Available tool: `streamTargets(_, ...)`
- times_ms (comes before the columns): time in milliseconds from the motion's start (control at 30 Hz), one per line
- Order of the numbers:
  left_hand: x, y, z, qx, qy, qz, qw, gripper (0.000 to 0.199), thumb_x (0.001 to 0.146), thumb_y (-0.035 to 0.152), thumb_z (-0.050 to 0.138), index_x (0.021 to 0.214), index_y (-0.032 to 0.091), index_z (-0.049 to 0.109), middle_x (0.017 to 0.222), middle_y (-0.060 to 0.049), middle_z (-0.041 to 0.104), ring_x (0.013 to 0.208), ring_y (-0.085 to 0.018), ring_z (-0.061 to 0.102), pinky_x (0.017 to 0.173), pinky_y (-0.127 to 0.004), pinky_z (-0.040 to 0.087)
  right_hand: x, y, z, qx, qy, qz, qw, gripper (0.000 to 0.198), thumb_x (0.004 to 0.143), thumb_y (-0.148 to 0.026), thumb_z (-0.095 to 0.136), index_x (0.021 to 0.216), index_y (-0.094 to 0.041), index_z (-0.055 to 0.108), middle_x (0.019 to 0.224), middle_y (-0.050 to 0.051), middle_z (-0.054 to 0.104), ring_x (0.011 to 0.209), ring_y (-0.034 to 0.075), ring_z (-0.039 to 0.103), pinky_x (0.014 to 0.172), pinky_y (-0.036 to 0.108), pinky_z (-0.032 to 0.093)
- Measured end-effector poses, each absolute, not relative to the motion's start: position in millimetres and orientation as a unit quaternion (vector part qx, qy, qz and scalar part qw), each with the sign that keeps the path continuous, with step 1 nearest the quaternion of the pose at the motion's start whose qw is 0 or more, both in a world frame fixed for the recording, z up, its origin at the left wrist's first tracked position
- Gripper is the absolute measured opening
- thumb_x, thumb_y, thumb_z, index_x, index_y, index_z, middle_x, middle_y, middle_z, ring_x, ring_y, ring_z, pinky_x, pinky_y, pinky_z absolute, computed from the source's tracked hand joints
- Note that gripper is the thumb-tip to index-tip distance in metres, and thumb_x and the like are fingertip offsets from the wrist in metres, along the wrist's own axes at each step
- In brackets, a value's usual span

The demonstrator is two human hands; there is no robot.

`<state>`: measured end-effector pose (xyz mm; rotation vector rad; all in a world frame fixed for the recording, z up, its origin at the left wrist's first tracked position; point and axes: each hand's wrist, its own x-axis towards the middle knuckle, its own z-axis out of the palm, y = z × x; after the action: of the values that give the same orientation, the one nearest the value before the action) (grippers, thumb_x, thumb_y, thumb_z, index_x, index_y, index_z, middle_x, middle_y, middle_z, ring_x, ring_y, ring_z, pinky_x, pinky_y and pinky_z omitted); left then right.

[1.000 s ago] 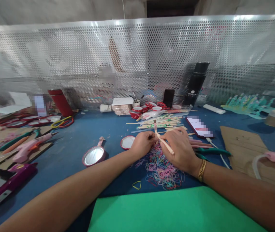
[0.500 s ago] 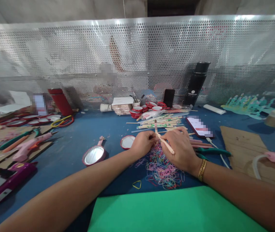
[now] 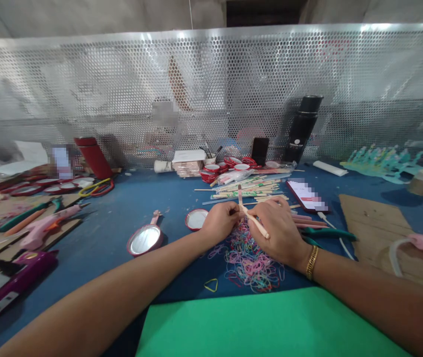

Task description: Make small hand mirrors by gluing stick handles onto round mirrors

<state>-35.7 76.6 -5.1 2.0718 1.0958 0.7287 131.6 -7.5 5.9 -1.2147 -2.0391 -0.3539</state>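
Both hands meet above a heap of coloured rubber bands point(image 3: 254, 265). My left hand point(image 3: 219, 223) is closed in a pinch where two pale sticks cross. One is a thin flat stick point(image 3: 240, 194) that points away from me with a darker tip. The other, a thicker pale stick point(image 3: 259, 227), slants down to the right under my right hand point(image 3: 278, 228), whose thumb and fingers are closed on it near the crossing. The fingers partly hide that crossing. A small round red-rimmed dish point(image 3: 196, 219) lies left of my left hand.
A round red-rimmed piece with a short handle point(image 3: 145, 240) lies to the left. Bundled wooden sticks point(image 3: 248, 188), a phone point(image 3: 307, 196) and green-handled pliers point(image 3: 328, 233) lie beyond and right. Cardboard point(image 3: 373, 228) is at right, a green sheet point(image 3: 263, 327) in front, a black bottle point(image 3: 302, 131) behind.
Almost nothing differs. Both hands keep their hold on the crossed sticks, and the view has shifted very slightly.
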Motion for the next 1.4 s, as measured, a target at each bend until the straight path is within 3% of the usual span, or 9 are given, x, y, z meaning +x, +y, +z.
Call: streamTargets(1400, -35.7, 76.3, -4.8, 0.797, 0.423, 0.277, 0.331, 0.026, 0.081, 0.037, 0.057, 0.064, 0.017, 0.056, 0.058, 0.002, 0.057, 0.055, -0.011, 0.047, 0.054, -0.024, 0.031, 131.0, -7.9, 5.1, -0.475, -0.786, -0.134, 0.373, 0.007, 0.09, -0.022, 0.048, 0.091, -0.02, 0.055, 0.08, 0.003, 0.058, 0.083, 0.02, 0.051, 0.091, 0.041, 0.031)
